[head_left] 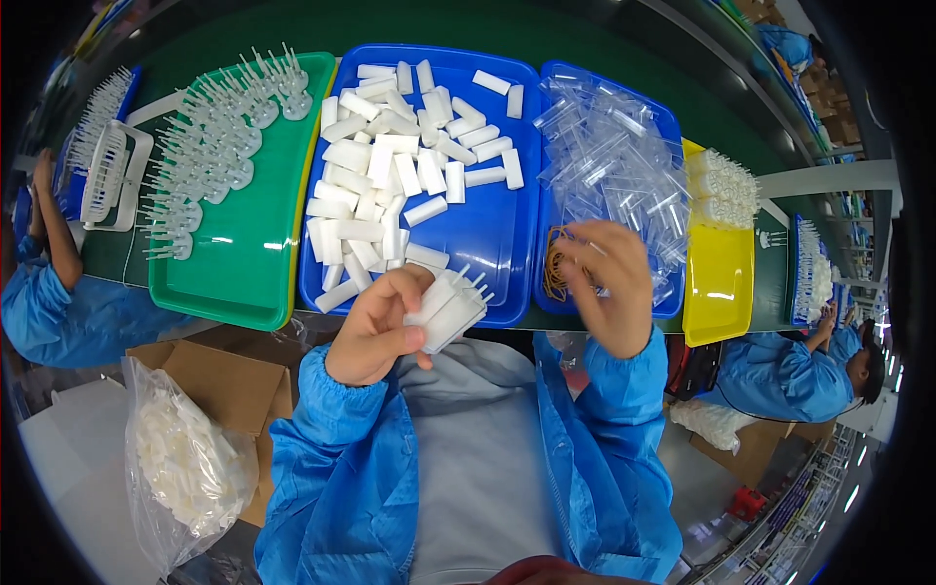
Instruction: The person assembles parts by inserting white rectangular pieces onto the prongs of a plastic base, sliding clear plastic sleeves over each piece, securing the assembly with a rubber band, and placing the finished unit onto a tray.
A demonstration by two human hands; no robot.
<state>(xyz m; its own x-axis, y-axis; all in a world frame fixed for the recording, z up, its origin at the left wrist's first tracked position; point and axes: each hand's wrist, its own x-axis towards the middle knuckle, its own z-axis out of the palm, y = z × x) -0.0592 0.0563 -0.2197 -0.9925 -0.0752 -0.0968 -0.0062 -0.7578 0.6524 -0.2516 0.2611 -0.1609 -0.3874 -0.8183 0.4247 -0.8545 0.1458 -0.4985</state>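
Note:
My left hand (375,327) is closed around a small bundle of white blocks (450,314) with several thin white prongs sticking out at its upper right. The bundle is held just in front of my chest, past the near edge of the left blue tray (478,239). That tray holds many loose white blocks (395,146). Over the near part of the right blue tray (665,304) is my right hand (616,283), its fingers bent but apart, with nothing visible between them. Beside its fingers lies a heap of tan rubber bands (556,265), partly covered by the hand.
Clear plastic sleeves (614,146) fill the right blue tray. A green tray (258,214) with pronged translucent pieces (229,136) stands left; a yellow tray (719,297) with bundled white pieces (721,190) stands right. Co-workers in blue sit at both sides. A bag of white pieces (190,458) stands lower left.

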